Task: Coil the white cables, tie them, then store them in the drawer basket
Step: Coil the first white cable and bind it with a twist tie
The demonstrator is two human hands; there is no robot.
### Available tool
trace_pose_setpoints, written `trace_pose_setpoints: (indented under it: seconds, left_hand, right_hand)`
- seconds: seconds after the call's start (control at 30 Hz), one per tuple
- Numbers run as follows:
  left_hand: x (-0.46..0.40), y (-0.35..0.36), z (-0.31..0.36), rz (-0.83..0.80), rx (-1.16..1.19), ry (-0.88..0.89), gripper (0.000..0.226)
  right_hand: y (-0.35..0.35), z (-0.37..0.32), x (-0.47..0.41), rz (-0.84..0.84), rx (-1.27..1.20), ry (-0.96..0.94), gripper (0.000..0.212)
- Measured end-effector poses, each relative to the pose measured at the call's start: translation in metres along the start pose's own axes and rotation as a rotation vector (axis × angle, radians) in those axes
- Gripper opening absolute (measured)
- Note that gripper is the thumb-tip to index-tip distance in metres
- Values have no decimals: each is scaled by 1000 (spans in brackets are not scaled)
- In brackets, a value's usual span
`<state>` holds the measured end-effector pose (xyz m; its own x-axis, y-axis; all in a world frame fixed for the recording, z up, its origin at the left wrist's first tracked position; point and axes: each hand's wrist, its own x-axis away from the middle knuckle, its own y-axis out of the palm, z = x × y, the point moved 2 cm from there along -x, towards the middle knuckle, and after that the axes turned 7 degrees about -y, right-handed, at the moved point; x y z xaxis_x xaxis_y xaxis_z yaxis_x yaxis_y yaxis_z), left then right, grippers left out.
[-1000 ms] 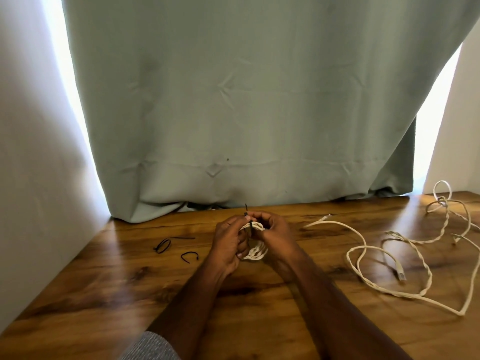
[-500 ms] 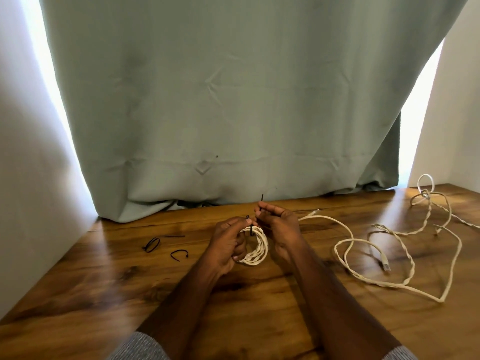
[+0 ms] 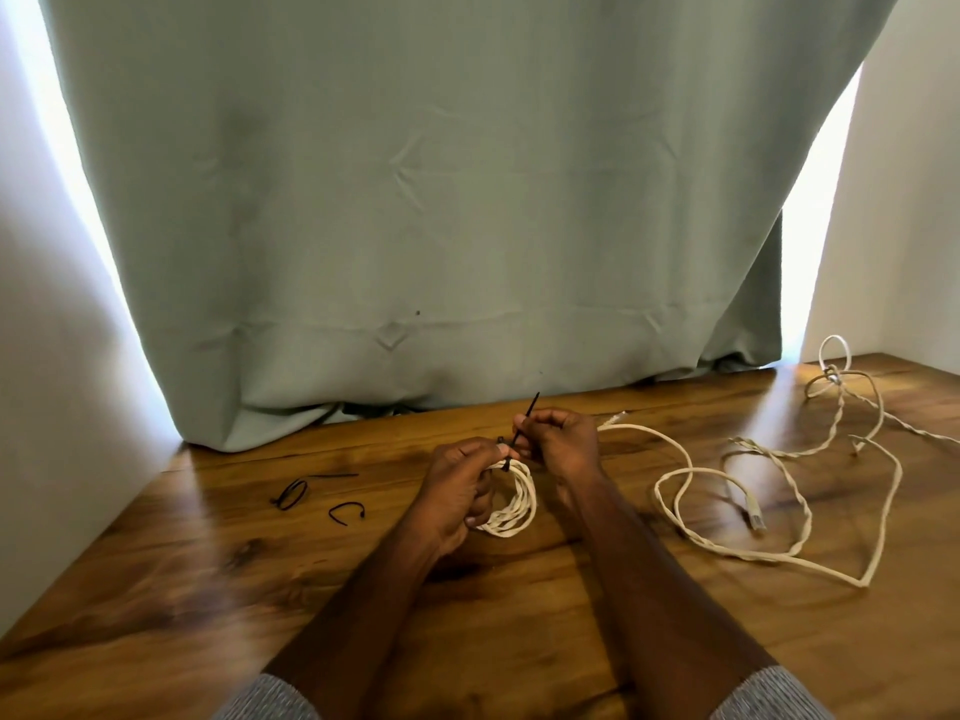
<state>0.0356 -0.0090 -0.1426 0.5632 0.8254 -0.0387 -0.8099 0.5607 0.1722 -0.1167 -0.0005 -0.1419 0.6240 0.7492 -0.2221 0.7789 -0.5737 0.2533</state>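
Looking down through the head view, we find the coiled cable (image 3: pixel 511 504) just in front of us, held a little above the wooden table (image 3: pixel 519 641) between both hands. Our left hand (image 3: pixel 460 493) sits at the coil's 9 o'clock, fingers curled round the bundled loops and gripping them. Our right hand (image 3: pixel 558 441) sits at about 1 o'clock from the coil, fingers curled, pinching the tail of a black tie (image 3: pixel 522 426). The tie's long axis runs from the coil's top up toward 1 o'clock, its free tip poking past our right fingers toward the curtain (image 3: pixel 441 226). The tie's band crosses the coil at its top, where our left thumb touches it. We judge the coming move to be a pull along that same 1 o'clock line, the right hand doing the pulling and the left bracing.

At 3 o'clock, well apart from the coil, the loose white cables (image 3: pixel 779 501) sprawl uncoiled. At 9 o'clock lie spare black ties (image 3: pixel 317 498). We see no drawer basket here
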Motion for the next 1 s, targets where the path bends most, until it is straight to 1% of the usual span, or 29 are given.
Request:
trace_pose_setpoints:
  seconds: [0.07, 0.17, 0.27, 0.37, 0.43, 0.5, 0.6, 0.7, 0.77, 0.87, 0.97, 1.0]
  left_hand:
    - [0, 1, 0, -2, -8, 5, 23]
    - [1, 2, -1, -19, -32, 0, 23]
    - [0, 3, -2, -13, -40, -18, 22]
    - [-1, 4, -3, 52, -6, -36, 23]
    - [-2, 4, -3, 127, 27, -43, 21]
    - [-5, 1, -1, 184, 105, -45, 19]
    - [-8, -2, 3, 192, 298, -30, 18]
    - [-6, -2, 3, 206, 343, -20, 17]
    - [-6, -3, 3, 247, 354, -34, 17]
    - [-7, -7, 4, 289, 348, -55, 15]
    - [-5, -7, 2, 263, 235, -104, 16]
    - [-3, -6, 0, 235, 195, -128, 19]
  right_hand:
    - [-1, 2, -1, -3, 19, -9, 10]
    - [-2, 4, 1, -5, 76, -32, 8]
    - [1, 2, 1, 55, 95, -73, 5]
    - [4, -13, -1, 101, -19, -158, 9]
    - [8, -25, 1, 59, -100, -232, 11]
    - [12, -34, 8, 24, -155, -283, 8]
    - [12, -39, 13, 37, -246, -288, 12]
    - [11, -41, 15, 19, -279, -290, 11]
    - [13, -42, 20, -12, -269, -304, 9]
    - [18, -44, 25, -55, -219, -340, 12]
    - [25, -48, 31, -143, -101, -433, 4]
    - [29, -48, 34, -186, -36, -483, 8]
